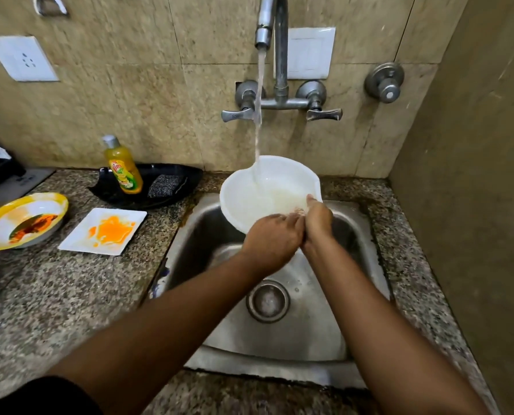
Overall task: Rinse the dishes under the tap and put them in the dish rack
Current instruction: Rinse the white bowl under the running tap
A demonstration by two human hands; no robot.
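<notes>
A white bowl point(275, 181) is held tilted over the steel sink point(279, 333), under water running from the tap point(264, 31). My left hand point(272, 241) grips the bowl's near rim from below. My right hand point(318, 220) holds the rim beside it, with fingers reaching into the bowl. A yellow-rimmed plate point(1, 226) with food stains and a white square plate point(79, 235) smeared with orange sauce lie on the counter at the left. No dish rack is in view.
A yellow dish soap bottle point(123, 167) and a scrub pad point(166, 184) sit in a black tray point(187, 175) behind the plates. Granite counter point(55, 295) surrounds the sink. A wall stands close on the right.
</notes>
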